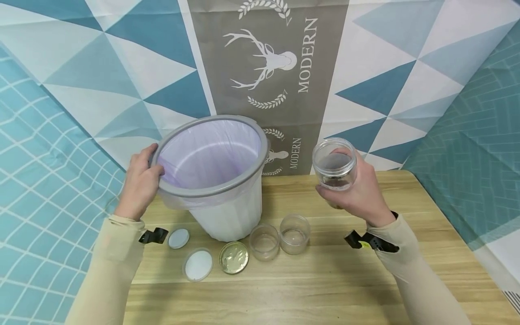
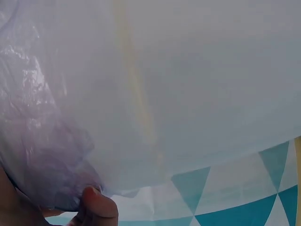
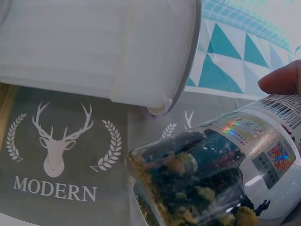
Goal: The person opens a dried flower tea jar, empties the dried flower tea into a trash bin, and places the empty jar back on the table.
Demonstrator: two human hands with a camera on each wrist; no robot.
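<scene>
My left hand (image 1: 142, 176) grips the grey rim of a white trash can (image 1: 233, 216) lined with a thin lilac bag (image 1: 211, 158); in the left wrist view its fingertips (image 2: 99, 203) pinch the bag's folded edge. To the right of the can, my right hand (image 1: 361, 192) holds a clear plastic jar (image 1: 335, 169) above the table, fingers curled round its side. The jar's mouth has no lid on it. A printed label with a barcode (image 3: 277, 106) wraps the jar in the right wrist view. Yellowish bits show toward its far end; whether contents or print, I cannot tell.
On the wooden table (image 1: 325, 280), two clear jars (image 1: 264, 242) stand in front of the can. Left of them lie a gold lid (image 1: 234, 257), a larger white lid (image 1: 197, 265) and a smaller white lid (image 1: 178, 238). Patterned cloth (image 1: 276, 81) hangs behind the table.
</scene>
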